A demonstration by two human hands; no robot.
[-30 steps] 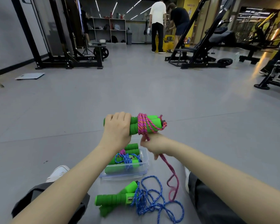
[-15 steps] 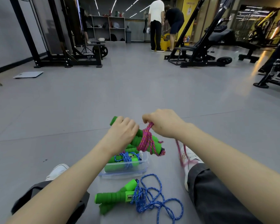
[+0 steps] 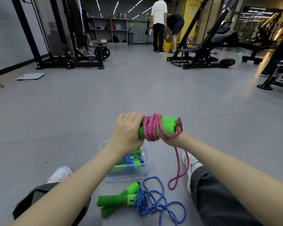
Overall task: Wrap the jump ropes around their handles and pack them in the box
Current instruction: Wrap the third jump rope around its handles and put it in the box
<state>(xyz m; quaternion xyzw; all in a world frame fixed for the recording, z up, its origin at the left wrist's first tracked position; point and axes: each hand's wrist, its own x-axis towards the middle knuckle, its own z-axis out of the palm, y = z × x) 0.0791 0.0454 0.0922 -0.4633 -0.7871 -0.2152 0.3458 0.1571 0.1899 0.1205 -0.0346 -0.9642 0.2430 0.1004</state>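
Note:
My left hand [image 3: 127,131] grips the two green foam handles [image 3: 167,125] of a pink jump rope [image 3: 151,129], held level above the floor. Several turns of pink rope circle the handles. My right hand [image 3: 174,140] sits under the handles' right end, mostly hidden, holding the rope; a loose pink loop [image 3: 178,173] hangs from it. Below, a clear plastic box [image 3: 145,168] holds a wrapped blue rope with green handles [image 3: 129,161]. An unwrapped blue rope [image 3: 153,201] with green handles [image 3: 114,200] lies on the floor in front of the box.
I sit on a grey gym floor, legs spread, white shoes [image 3: 60,174] on either side. Black weight racks [image 3: 69,61] and benches [image 3: 203,54] stand far off. Two people [image 3: 158,25] stand at the back. A flat scale [image 3: 30,76] lies left.
The handles rose and went from tilted to level. My right hand came down from above them to beneath their right end, adding rope turns; the hanging pink tail is shorter.

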